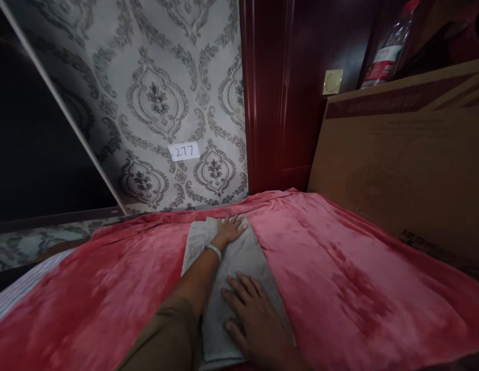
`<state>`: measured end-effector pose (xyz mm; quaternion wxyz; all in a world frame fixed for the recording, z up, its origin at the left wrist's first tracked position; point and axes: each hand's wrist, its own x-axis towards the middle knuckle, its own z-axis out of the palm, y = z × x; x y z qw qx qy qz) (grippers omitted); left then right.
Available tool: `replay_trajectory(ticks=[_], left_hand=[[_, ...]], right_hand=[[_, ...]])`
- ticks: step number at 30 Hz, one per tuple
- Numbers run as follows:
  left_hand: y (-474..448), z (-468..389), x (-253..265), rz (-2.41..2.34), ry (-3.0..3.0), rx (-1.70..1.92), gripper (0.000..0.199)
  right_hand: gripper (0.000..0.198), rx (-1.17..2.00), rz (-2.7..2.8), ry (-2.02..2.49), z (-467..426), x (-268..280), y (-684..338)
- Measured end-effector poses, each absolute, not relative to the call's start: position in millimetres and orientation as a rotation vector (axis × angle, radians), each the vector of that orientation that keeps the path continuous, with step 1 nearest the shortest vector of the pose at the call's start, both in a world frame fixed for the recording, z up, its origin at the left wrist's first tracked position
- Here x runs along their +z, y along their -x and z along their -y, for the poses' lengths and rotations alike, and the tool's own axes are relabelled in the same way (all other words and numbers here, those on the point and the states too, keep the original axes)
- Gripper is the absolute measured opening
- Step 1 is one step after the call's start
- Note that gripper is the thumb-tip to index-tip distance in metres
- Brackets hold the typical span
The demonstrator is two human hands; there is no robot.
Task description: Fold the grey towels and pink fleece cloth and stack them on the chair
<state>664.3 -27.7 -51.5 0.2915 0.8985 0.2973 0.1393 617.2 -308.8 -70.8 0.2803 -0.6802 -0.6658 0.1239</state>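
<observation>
The grey folded cloth (245, 257) lies as a strip on the pink-red blanket (340, 257). The person's left hand (231, 230) rests flat upon the cloth's far end, fingers spread, grasping nothing. The right hand (257, 319) is also unclenched, placed over the nearer part.

Taking the folded grey cloth (239, 257) as the middle of the clock: loads of open red blanket (320, 268) at 3 and 4, just soft low wrinkles, so a hand could skim right across. 9's pretty roomy too, but the left forearm (203, 270) slants over the cloth's left edge and blocks getting in from there. Right hand (255, 312) takes up 5, left hand (229, 230) the 12 end. Further out it's hard stops: dark screen (50, 139) at 10, patterned wall (158, 103) at 11 to 12, dark red panel (286, 103) around 1, cardboard box (397, 149) at 2.
</observation>
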Motion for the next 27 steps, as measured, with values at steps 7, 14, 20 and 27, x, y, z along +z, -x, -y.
replay_trajectory(ticks=[7, 14, 20, 27], left_hand=[[-651.2, 23.9, -44.0, -0.729, -2.364, 0.406, 0.058], [-578.4, 47.4, -51.0, -0.706, -2.324, 0.352, 0.068], [-505.2, 87.7, -48.4, -0.589, -2.329, 0.371, 0.069], [-448.3, 169.6, -31.1, -0.465, -2.537, 0.383, 0.064]], right_hand=[[0.058, 0.312, 1.827, 1.845, 308.3, -64.8, -619.8], [0.056, 0.243, 1.865, 1.889, 309.6, -62.5, -620.1], [0.053, 0.157, 1.879, 1.872, 311.5, -68.3, -616.3], [0.045, 0.198, 1.716, 1.751, 292.2, -61.6, -654.4]])
